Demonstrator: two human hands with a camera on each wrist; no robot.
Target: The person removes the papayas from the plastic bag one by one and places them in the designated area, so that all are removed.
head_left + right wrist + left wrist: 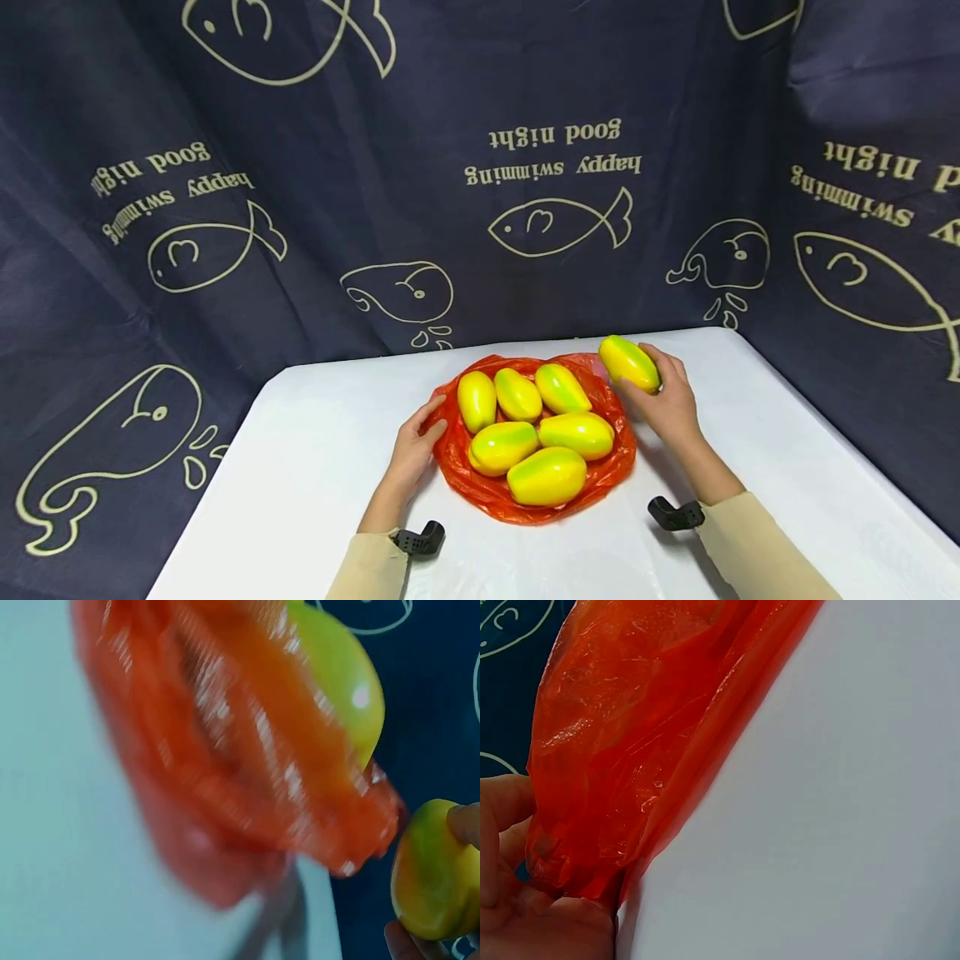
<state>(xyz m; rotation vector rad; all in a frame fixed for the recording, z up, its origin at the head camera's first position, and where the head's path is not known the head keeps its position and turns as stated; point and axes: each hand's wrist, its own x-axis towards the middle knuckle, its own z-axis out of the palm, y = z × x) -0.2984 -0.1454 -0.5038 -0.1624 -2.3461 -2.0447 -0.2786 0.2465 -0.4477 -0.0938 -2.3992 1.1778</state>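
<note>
My right hand point(667, 404) grips a glossy yellow papaya point(628, 363) with a green streak, held up at the far right rim of a red plastic bag point(525, 510). The right wrist view shows the thumb on top of this papaya point(435, 874) and fingers beneath. Several more papayas point(547, 477) of the same look lie together inside the wide-open bag. At the bag's left side, my left hand point(414, 446) pinches the rim between thumb and fingers. Through the thin film point(622, 750) in the left wrist view, a fingertip shows faintly.
The bag lies on a white-covered table point(315, 467) with rounded far corners. A dark blue curtain point(420, 167) with fish and whale drawings hangs behind and along both sides. Black camera mounts point(422, 540) sit on both wrists.
</note>
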